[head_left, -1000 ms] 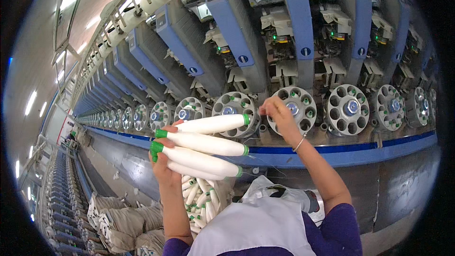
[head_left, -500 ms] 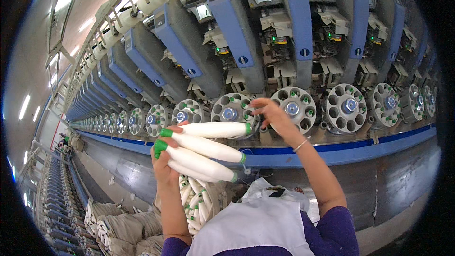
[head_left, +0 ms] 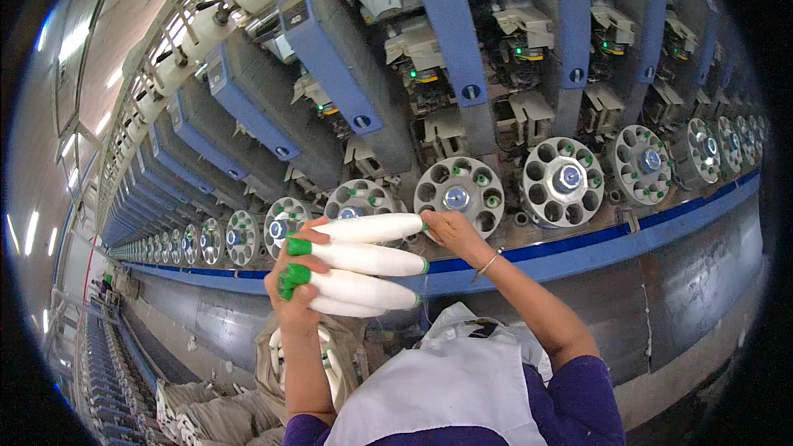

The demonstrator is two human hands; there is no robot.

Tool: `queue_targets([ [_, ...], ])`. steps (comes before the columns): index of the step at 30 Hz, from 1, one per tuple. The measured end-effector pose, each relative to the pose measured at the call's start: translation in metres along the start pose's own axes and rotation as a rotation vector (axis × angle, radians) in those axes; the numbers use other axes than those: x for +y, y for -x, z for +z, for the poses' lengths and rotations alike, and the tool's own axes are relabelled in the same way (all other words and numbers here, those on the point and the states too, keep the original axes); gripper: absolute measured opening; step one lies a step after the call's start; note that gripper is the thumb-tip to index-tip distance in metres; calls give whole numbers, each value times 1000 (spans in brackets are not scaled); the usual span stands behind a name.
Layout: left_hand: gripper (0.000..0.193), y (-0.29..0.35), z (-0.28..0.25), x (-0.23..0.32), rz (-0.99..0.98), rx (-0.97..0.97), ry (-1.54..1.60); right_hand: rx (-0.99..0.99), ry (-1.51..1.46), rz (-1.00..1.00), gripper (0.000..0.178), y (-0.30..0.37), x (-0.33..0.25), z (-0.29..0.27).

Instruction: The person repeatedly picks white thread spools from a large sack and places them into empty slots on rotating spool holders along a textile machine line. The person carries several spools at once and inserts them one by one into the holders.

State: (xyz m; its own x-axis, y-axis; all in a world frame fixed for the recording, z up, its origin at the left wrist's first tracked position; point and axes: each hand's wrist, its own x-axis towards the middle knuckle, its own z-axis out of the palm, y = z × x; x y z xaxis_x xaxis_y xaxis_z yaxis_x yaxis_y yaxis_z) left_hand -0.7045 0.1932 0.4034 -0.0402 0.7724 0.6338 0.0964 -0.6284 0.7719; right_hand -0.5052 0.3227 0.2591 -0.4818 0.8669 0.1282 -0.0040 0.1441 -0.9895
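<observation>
Several white yarn bobbins (head_left: pixel 372 258) with green ends fan out in front of me. My left hand (head_left: pixel 291 296) is closed round their green bases, with fingers threaded between them. The bobbins lie nearly level, tips pointing right. At the tip of the topmost bobbin (head_left: pixel 376 228), my right hand (head_left: pixel 454 234) is closed in a pinch; its fingers cover that end. Just beyond the hands stands a round grey magazine (head_left: pixel 487 169) with a ring of holes and a blue hub, and green bobbin tips show in some holes.
A winding machine with blue and grey panels (head_left: pixel 446 25) runs across the back, with more round magazines (head_left: pixel 562 202) along it. A blue rail (head_left: pixel 545 258) edges its front. Below my left arm is an open sack (head_left: pixel 355 363) of bobbins, with cloth bundles (head_left: pixel 206 413) beside it.
My right hand has come down and left from the magazines and closed on the tip of the top bobbin. The view has shifted right along the machine. My left hand keeps its bobbins.
</observation>
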Motion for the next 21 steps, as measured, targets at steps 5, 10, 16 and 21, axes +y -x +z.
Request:
queue_targets([
  [5,43,-16,30,-11,-46,36,140,72,-309,-161,24,17,2,-59],
  [10,39,-28,64,-29,-68,-23,270,204,-973,-175,16,28,-12,-92],
  [16,37,-36,80,-36,-94,-57,328,484,-1221,-115,10,47,1,-148],
  [21,37,-39,83,-33,-105,-47,331,357,-734,162,18,88,5,-184],
])
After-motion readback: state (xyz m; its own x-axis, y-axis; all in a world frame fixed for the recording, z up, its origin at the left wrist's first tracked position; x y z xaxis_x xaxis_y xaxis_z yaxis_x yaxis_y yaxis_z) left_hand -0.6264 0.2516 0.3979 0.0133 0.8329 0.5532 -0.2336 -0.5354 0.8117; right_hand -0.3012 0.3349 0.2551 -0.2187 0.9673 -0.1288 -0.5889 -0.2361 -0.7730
